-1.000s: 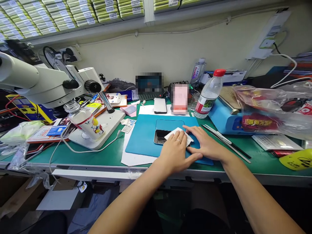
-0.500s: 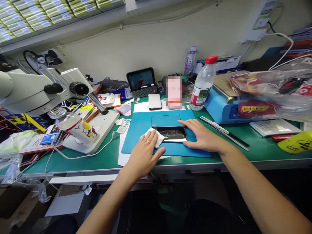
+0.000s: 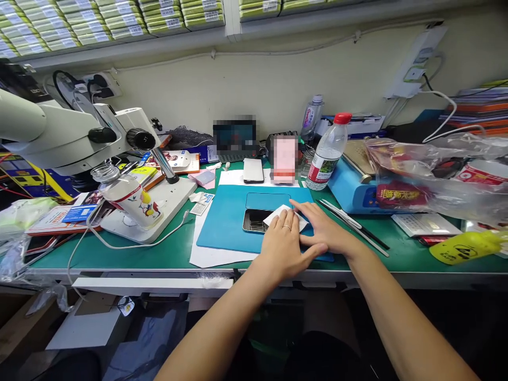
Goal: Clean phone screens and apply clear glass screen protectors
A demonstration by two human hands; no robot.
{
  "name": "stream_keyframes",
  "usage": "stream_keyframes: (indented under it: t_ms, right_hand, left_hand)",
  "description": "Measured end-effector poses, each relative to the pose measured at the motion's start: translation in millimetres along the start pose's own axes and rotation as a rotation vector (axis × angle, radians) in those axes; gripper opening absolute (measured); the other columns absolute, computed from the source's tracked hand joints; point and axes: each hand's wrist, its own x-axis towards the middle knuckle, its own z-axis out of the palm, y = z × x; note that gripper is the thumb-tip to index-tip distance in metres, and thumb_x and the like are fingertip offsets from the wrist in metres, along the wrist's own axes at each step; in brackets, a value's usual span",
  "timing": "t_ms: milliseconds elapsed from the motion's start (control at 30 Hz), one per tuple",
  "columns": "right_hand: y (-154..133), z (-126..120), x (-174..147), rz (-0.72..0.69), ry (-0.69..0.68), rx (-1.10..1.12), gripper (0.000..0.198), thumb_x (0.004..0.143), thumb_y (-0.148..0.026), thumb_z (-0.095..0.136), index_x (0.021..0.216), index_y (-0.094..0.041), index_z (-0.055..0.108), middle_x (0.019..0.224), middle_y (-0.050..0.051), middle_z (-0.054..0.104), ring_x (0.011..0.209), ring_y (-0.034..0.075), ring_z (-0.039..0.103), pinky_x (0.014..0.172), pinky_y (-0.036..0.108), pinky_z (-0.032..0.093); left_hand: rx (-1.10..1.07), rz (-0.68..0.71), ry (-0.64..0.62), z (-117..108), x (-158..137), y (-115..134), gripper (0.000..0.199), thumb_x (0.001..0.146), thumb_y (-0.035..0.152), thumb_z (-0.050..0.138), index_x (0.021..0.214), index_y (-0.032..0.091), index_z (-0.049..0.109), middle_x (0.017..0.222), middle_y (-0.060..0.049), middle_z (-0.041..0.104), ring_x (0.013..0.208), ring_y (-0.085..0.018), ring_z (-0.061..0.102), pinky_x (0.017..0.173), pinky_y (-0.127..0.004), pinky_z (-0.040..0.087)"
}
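Under the flat fingers of my left hand [image 3: 282, 246] is a white wipe [image 3: 273, 215], pressed onto the right part of a smartphone [image 3: 253, 220]. The phone lies on a blue mat [image 3: 222, 219], and its dark glossy left end shows. My right hand [image 3: 328, 228] holds the phone's right end between thumb and fingers; that end is mostly covered by the wipe and hands. Just behind the phone lies a thin, clear phone-shaped sheet with a dark outline [image 3: 268, 200], near my right fingertips.
Left of the mat stand a microscope [image 3: 135, 138] and a glass bottle [image 3: 135, 201]. A red-capped water bottle [image 3: 327, 151] is behind right. Tweezer-like tools [image 3: 353, 225] lie right of the mat, with a blue machine [image 3: 345, 185] and a yellow bottle [image 3: 462, 247] beyond.
My left hand has slid the wipe rightward across the phone, from its left end to its right. My right hand stays at the phone's right end. The view has shifted slightly.
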Motion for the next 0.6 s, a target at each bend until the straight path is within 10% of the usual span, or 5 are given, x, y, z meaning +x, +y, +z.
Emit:
stream_keyframes:
  t_ms: [600]
  right_hand:
    - [-3, -3, -1, 0.045, -0.026, -0.004, 0.083, 0.082, -0.054, 0.068, 0.156, -0.033, 0.038, 0.13, 0.01, 0.059, 0.126, 0.037, 0.053, 0.108, 0.058, 0.046]
  left_hand:
    - [0.139, -0.076, 0.027, -18, -69, -70, 0.073, 0.107, 0.06, 0.029, 0.158, 0.009, 0.033, 0.165, -0.017, 0.03, 0.156, -0.028, 0.025, 0.125, -0.049, 0.028]
